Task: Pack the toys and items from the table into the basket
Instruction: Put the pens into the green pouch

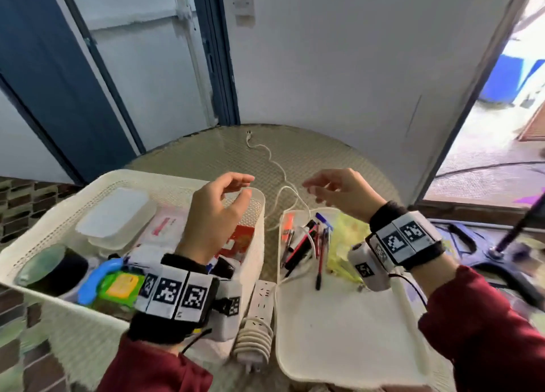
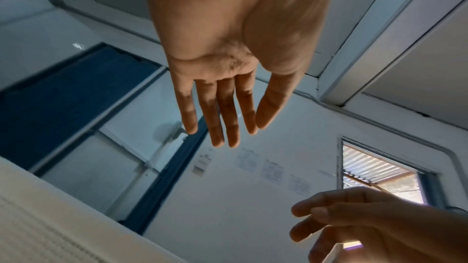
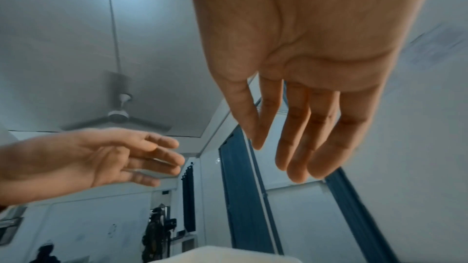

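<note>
**Both hands empty above the cable, between basket and tray**

The left hand (image 1: 216, 212) hangs over the right wall of the basket (image 1: 259, 214), fingers loosely bent and holding nothing; the left wrist view confirms the fingers apart and relaxed. The right hand (image 1: 339, 192) is raised opposite it, above the far end of the tray (image 1: 339, 332), fingers likewise spread and empty. The two hands face each other with a gap between them. Judged from this, they are poised to gather the white cable (image 1: 277, 167), which runs from the far part of the table (image 1: 324, 156) towards the tray and passes beneath that gap. Whether either fingertip touches the cable cannot be told.

The basket stands on the left of the table and already holds a clear lidded box (image 1: 115, 214), a dark round tin (image 1: 53, 266), a blue toy (image 1: 100, 278), a green packet (image 1: 121, 287) and a red-and-white carton (image 1: 239, 240). Packing appears well advanced.

Still outside the basket: pens and markers (image 1: 306, 244) heaped at the far end of the tray, a yellow-green bag (image 1: 346, 241) just beside them, and a power strip (image 1: 259, 300) lying between basket and tray with its cord coiled at the near end.

Obstructions: the cable trails among the pens, so lifting it may drag them. The basket's right wall stands close to the left hand's path.
</note>
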`<action>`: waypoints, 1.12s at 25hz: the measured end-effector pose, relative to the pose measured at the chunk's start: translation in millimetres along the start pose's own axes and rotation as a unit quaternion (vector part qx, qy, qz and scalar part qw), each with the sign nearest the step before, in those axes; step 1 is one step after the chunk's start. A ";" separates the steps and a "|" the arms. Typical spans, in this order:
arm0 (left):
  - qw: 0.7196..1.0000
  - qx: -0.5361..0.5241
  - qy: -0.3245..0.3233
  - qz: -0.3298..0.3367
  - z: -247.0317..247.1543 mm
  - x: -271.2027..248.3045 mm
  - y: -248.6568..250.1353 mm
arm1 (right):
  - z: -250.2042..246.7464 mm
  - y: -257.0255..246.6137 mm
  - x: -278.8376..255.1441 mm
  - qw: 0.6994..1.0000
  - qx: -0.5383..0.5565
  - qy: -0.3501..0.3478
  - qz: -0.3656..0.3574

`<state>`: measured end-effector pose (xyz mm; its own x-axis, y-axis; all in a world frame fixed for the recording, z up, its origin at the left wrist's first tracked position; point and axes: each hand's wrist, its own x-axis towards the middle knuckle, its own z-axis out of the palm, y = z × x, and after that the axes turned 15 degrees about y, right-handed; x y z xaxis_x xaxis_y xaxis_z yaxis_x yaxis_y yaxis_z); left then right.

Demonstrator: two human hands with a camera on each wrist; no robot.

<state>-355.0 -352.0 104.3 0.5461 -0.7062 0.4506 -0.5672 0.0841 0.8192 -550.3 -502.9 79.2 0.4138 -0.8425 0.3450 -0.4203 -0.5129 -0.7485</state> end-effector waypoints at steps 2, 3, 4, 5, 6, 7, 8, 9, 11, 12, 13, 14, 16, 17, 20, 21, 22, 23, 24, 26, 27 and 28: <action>1.000 -0.009 -0.027 -0.011 38.2 -20.7 6.6 | -25.4 31.9 -22.0 0.999 -0.008 0.006 0.032; 0.999 -0.011 -0.040 -0.016 54.9 -31.6 8.1 | -36.5 46.8 -32.7 0.999 -0.012 0.006 0.050; 0.998 -0.012 -0.052 -0.021 70.8 -43.0 8.8 | -46.7 61.6 -43.9 0.997 -0.016 0.003 0.071; 0.998 -0.014 -0.062 -0.029 85.0 -54.1 8.9 | -55.3 75.8 -55.1 0.996 -0.022 -0.003 0.090; 0.997 -0.018 -0.068 -0.040 97.0 -64.7 8.6 | -61.6 88.9 -65.8 0.994 -0.027 -0.012 0.107; 0.996 -0.023 -0.073 -0.054 108.7 -74.1 7.2 | -66.8 101.5 -75.9 0.992 -0.030 -0.020 0.120; 0.994 -0.026 -0.081 -0.068 119.0 -82.5 5.7 | -70.2 113.2 -84.9 0.990 -0.032 -0.025 0.133; 0.993 -0.026 -0.089 -0.080 127.4 -88.7 1.6 | -71.1 123.2 -91.9 0.988 -0.033 -0.026 0.152; 0.989 -0.026 -0.102 -0.102 147.2 -99.3 -8.1 | -72.1 143.6 -104.3 0.978 -0.037 -0.024 0.202; 0.987 -0.024 -0.107 -0.114 156.8 -103.0 -15.3 | -69.8 153.2 -109.2 0.972 -0.038 -0.024 0.232; 0.985 -0.019 -0.113 -0.127 166.2 -106.2 -22.9 | -65.9 162.7 -113.5 0.964 -0.037 -0.025 0.261; 0.983 -0.013 -0.121 -0.140 176.0 -108.2 -31.2 | -60.8 172.3 -117.2 0.956 -0.033 -0.025 0.291; 0.978 0.002 -0.136 -0.159 196.0 -109.4 -47.3 | -48.6 189.4 -121.9 0.939 -0.016 -0.030 0.341; 0.976 0.013 -0.145 -0.164 203.7 -110.2 -53.9 | -41.1 195.9 -124.4 0.932 -0.006 -0.038 0.360; 0.967 0.060 -0.191 -0.157 233.8 -108.1 -72.7 | -18.0 221.0 -120.7 0.911 0.024 -0.028 0.411; 0.964 0.075 -0.207 -0.148 242.7 -106.7 -79.3 | -9.6 229.2 -116.8 0.903 0.032 -0.017 0.428; 0.962 0.083 -0.221 -0.137 251.6 -105.6 -86.4 | -1.4 237.1 -112.3 0.896 0.040 -0.010 0.442; 0.960 0.089 -0.233 -0.126 259.9 -103.9 -93.1 | 7.0 244.3 -107.7 0.890 0.048 -0.006 0.453; 0.959 0.095 -0.241 -0.117 266.5 -102.9 -98.4 | 13.9 249.2 -104.4 0.886 0.054 -0.001 0.460; 0.950 0.123 -0.263 -0.113 280.3 -100.1 -110.9 | 25.3 259.0 -97.5 0.882 0.058 0.009 0.468; 0.945 0.139 -0.272 -0.116 285.2 -99.0 -116.1 | 29.4 262.1 -94.6 0.882 0.061 0.009 0.468; 0.942 0.151 -0.275 -0.118 288.5 -98.1 -120.7 | 32.1 264.5 -92.0 0.882 0.069 0.008 0.466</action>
<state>-517.9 -495.7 -141.1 0.3233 -0.9449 -0.0506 -0.6649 -0.2649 0.6984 -673.5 -555.8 -168.7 -0.0706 -0.8902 -0.4501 -0.4689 0.4279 -0.7726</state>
